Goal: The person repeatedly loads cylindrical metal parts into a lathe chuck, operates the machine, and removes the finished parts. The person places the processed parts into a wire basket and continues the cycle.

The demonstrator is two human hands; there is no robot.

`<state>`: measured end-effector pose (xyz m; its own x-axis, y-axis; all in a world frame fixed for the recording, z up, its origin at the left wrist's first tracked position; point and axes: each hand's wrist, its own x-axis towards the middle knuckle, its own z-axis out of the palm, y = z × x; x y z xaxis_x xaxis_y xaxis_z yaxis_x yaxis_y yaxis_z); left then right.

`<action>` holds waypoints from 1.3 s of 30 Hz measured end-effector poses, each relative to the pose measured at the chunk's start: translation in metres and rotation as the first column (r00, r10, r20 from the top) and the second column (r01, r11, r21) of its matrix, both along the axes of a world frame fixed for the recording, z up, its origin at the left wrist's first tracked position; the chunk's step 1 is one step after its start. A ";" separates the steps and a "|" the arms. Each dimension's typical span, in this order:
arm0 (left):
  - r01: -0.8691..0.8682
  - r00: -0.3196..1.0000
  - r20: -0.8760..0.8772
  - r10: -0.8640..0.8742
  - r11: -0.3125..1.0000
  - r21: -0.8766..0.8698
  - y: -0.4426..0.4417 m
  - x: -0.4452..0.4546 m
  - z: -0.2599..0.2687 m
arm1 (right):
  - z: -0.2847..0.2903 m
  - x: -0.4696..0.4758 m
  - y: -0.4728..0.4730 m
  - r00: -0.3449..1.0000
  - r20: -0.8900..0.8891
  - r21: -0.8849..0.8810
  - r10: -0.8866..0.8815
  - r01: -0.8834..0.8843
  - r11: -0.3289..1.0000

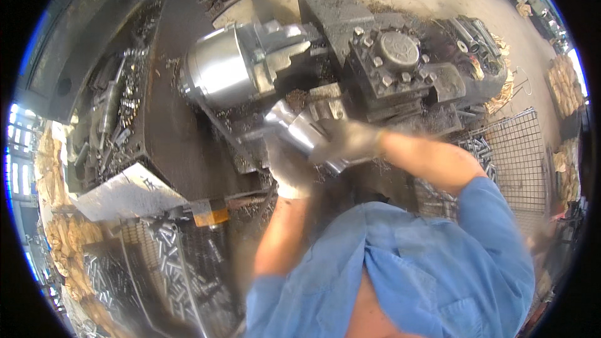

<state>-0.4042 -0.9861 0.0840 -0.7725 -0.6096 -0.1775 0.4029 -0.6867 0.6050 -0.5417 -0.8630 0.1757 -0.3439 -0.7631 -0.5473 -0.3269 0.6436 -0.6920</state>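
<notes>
Both hands wear grey-white work gloves and hold a shiny stepped metal workpiece [303,132] at a slant, in front of a lathe. My left hand [292,166] supports it from its lower left side. My right hand [345,140] lies over its right part, fingers wrapped on it. Both gloves are blurred. Up and to the left of the workpiece is the lathe's large polished chuck [220,68], with stepped jaws on its right side. A bolted tool post [399,51] with a round cap stands to the right of the chuck.
The dark headstock [183,141] stands at the left, with tools and metal chips on top. A wire mesh basket [521,159] with metal pins is at the right. More metal rods [173,263] lie at the lower left. Tubes [469,37] rest beyond the tool post.
</notes>
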 end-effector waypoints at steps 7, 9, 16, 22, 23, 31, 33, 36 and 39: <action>0.642 0.703 0.626 -0.337 0.679 -0.356 -0.011 -0.043 0.017 | 0.094 -0.073 0.002 0.806 -0.586 -0.545 -0.087 -0.312 0.779; 0.705 0.660 0.751 -0.037 0.376 -0.601 -0.008 -0.056 0.010 | 0.116 -0.134 -0.015 0.455 -0.891 -0.228 -0.012 -0.424 0.877; 0.316 0.684 0.657 0.317 0.683 -0.659 -0.009 0.036 -0.025 | 0.059 -0.264 -0.076 0.172 -0.810 0.473 0.560 -0.373 0.799; 0.023 0.398 0.591 0.702 0.636 -0.771 -0.002 0.192 -0.108 | 0.021 -0.259 -0.105 0.732 -0.448 0.152 0.513 -0.503 0.851; -0.312 0.475 0.566 0.674 0.730 -0.608 -0.011 0.207 -0.115 | 0.022 -0.258 -0.110 0.752 -0.419 0.172 0.509 -0.485 0.857; -0.556 0.645 0.438 0.626 0.778 -0.292 -0.072 0.290 -0.104 | 0.024 -0.262 -0.118 0.672 -0.456 0.268 0.583 -0.521 0.810; -0.134 0.507 0.517 0.690 0.656 -0.743 -0.078 0.297 -0.107 | 0.028 -0.254 -0.121 0.745 -0.437 0.230 0.504 -0.449 0.864; 0.282 0.337 0.524 0.782 0.448 -0.849 -0.082 0.299 -0.111 | 0.052 -0.235 -0.114 0.740 -0.487 0.211 0.463 -0.414 0.885; -0.360 0.528 0.570 0.630 0.774 -0.521 -0.074 0.292 -0.106 | 0.091 -0.208 -0.081 0.699 -0.626 0.185 0.345 -0.296 0.937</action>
